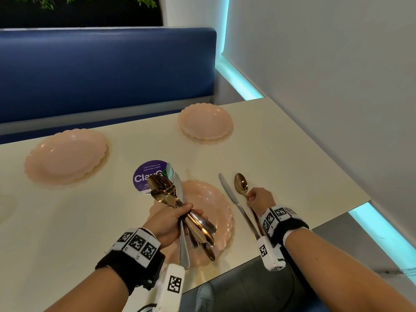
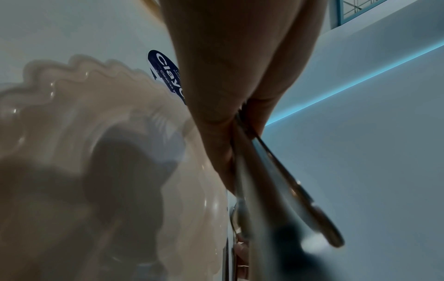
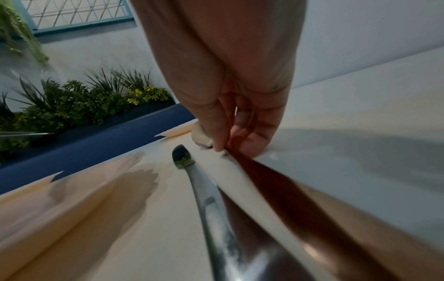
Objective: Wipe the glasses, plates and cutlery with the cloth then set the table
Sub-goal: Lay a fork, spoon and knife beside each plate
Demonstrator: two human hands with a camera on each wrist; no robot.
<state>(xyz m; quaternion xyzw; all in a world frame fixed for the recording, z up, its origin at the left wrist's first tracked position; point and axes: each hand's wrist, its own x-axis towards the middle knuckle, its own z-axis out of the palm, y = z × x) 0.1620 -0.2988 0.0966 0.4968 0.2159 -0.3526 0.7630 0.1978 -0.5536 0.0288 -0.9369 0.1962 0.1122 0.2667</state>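
My left hand [image 1: 177, 218] grips a bundle of cutlery [image 1: 180, 199], gold and silver forks, spoons and knives, above the near pink scalloped plate [image 1: 219, 212]. In the left wrist view the handles [image 2: 276, 180] pass between my fingers beside that plate [image 2: 100, 114]. My right hand [image 1: 258, 200] pinches the handle of a gold spoon [image 1: 240, 182] that lies on the table right of the plate. A silver knife [image 1: 231, 199] lies just left of the spoon. The right wrist view shows the spoon handle [image 3: 276, 180] under my fingertips [image 3: 220, 146] and the knife [image 3: 206, 199] beside it.
Two more pink plates stand on the cream table [image 1: 292, 158], one far left [image 1: 67, 154] and one at the back [image 1: 206, 121]. A purple round sticker [image 1: 144, 176] lies behind the cutlery. A blue bench back [image 1: 101, 70] runs behind; a white wall [image 1: 337, 86] borders the right edge.
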